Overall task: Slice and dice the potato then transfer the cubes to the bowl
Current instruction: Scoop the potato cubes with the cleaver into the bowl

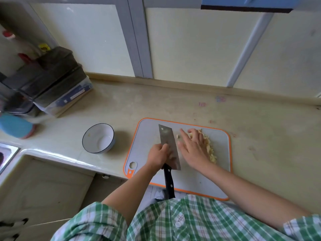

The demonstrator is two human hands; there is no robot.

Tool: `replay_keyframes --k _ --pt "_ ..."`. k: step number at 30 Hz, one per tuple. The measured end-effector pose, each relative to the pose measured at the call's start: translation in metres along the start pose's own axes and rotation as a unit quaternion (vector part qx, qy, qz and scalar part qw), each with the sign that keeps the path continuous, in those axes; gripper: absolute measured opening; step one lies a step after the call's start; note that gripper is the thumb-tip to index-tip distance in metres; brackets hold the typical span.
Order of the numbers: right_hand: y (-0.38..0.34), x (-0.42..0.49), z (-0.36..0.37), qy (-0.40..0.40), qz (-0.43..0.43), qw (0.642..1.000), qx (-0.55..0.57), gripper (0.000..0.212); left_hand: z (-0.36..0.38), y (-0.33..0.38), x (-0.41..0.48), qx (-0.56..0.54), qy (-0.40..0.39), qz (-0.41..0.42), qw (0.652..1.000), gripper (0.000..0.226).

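A grey cutting board (218,181) with an orange rim lies on the counter. A pile of pale yellow potato cubes (211,151) sits on its right half, with one loose piece (177,136) near the blade. The cleaver (167,139) lies with its blade across the board and its black handle pointing toward me. My left hand (157,156) grips the blade near its base. My right hand (192,148), fingers straight, rests flat on the cubes beside the blade. The white bowl (106,132) with a dark rim stands left of the board, and it looks nearly empty.
Stacked dark containers (52,82) crowd the back left of the counter, with a blue round object (15,126) in front of them. A sink corner (7,155) shows at the left edge. The counter's front edge (73,161) runs just below the bowl.
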State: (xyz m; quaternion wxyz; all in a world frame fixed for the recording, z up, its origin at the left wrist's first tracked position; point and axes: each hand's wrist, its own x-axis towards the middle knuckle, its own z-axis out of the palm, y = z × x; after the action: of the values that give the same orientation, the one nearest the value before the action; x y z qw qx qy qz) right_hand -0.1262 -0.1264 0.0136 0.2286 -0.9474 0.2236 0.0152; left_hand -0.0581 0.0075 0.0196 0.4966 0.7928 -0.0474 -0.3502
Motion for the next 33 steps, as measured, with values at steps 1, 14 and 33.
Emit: replay_keyframes --k 1,14,33 --pt "-0.004 -0.002 0.001 -0.014 -0.034 0.999 0.008 0.062 -0.004 -0.004 0.003 -0.018 -0.004 -0.012 1.000 0.018" --pt "-0.064 -0.019 0.038 -0.259 -0.024 0.966 -0.010 0.090 -0.054 -0.040 0.042 -0.018 -0.020 -0.028 0.999 0.018" --pt "-0.097 -0.005 0.076 -0.078 0.070 0.994 -0.029 0.062 -0.168 -0.079 0.046 -0.279 0.203 -0.198 0.917 0.032"
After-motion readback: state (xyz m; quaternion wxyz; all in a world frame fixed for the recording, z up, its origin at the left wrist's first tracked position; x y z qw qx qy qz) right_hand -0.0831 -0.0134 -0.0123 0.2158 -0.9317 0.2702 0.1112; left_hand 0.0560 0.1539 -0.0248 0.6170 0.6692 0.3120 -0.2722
